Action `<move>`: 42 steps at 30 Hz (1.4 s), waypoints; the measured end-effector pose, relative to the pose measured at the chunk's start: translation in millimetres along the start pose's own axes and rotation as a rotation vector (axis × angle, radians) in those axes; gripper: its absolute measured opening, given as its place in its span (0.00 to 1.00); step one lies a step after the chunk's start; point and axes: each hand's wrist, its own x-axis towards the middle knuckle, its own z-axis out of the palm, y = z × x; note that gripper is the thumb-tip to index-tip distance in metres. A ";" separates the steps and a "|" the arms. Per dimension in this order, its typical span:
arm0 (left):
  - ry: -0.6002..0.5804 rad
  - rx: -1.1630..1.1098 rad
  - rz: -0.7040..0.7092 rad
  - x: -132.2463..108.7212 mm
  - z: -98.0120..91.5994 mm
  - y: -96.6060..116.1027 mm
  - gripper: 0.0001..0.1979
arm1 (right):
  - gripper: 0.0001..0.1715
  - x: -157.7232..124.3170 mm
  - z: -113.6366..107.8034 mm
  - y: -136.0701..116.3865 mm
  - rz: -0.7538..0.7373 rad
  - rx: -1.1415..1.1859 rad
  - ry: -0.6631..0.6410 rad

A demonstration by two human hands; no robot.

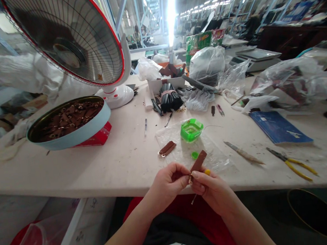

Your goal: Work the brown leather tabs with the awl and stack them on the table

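Note:
A brown leather strap (199,160) with metal hardware at its lower end sticks up between my two hands at the table's front edge. My left hand (170,180) pinches that lower end with thumb and fingertips; any small part in the pinch is too small to make out. My right hand (211,186) grips the strap's side. A screwdriver (207,172) also sits in it, yellow handle showing and thin shaft pointing down. Just beyond lie a green cap (194,155), an open green container (191,130) and a few finished-looking brown straps (167,148) with metal rings, on a plastic sheet.
At left, a round tin (95,122) full of brown straps rests on a red box (102,135) under a large fan (72,43). To the right are a pointed blade (243,152), yellow-handled pliers (294,163) and a blue notebook (279,126). Plastic bags (208,64) crowd the back.

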 end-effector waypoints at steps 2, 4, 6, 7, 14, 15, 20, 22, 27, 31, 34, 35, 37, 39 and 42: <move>-0.032 -0.050 -0.015 -0.1 0.7 0.1 0.10 | 0.12 0.8 1.9 -0.4 0.036 0.036 -0.021; -0.053 -0.107 -0.022 0.0 1.5 -0.5 0.11 | 0.11 1.8 3.1 -0.6 0.067 0.080 -0.042; -0.041 -0.138 -0.018 0.5 2.4 -1.8 0.11 | 0.10 2.8 3.3 -0.2 0.091 0.123 -0.060; -0.035 -0.145 -0.016 0.8 2.7 -2.5 0.12 | 0.09 3.1 3.1 0.1 0.098 0.137 -0.065; -0.013 -0.163 -0.012 1.8 1.9 -9.4 0.12 | 0.12 2.2 0.6 1.1 -0.001 0.012 0.002; -0.001 -0.163 -0.010 1.6 1.6 -9.9 0.12 | 0.12 2.0 0.5 0.6 -0.014 -0.007 0.009; 0.011 -0.207 -0.021 2.4 2.5 -9.4 0.11 | 0.14 1.4 2.3 -1.6 0.008 0.014 0.002; 0.017 -0.222 -0.033 3.6 3.8 -8.4 0.12 | 0.14 1.0 3.8 -1.0 -0.006 -0.014 0.017; 0.081 -0.236 -0.076 6.4 6.5 -5.8 0.16 | 0.14 -0.4 7.9 3.1 -0.203 -0.258 0.148; 0.105 -0.238 -0.087 7.8 9.9 -5.4 0.17 | 0.15 -0.4 5.9 7.2 -0.272 -0.316 0.201; 0.125 -0.233 -0.061 8.6 14.6 -4.3 0.16 | 0.13 -0.6 2.5 9.8 -0.290 -0.225 0.215; 0.136 -0.227 -0.051 8.8 16.5 -3.6 0.16 | 0.12 -0.9 1.6 10.2 -0.296 -0.184 0.214; 0.161 -0.220 -0.036 9.3 20.0 -2.0 0.14 | 0.12 -1.5 0.1 10.1 -0.304 -0.115 0.210; 0.176 -0.216 -0.034 9.9 23.0 -0.9 0.13 | 0.11 -2.4 -1.5 9.1 -0.311 -0.090 0.213; 0.185 -0.221 -0.044 10.7 25.5 -1.2 0.12 | 0.10 -4.2 -4.2 6.5 -0.351 -0.192 0.212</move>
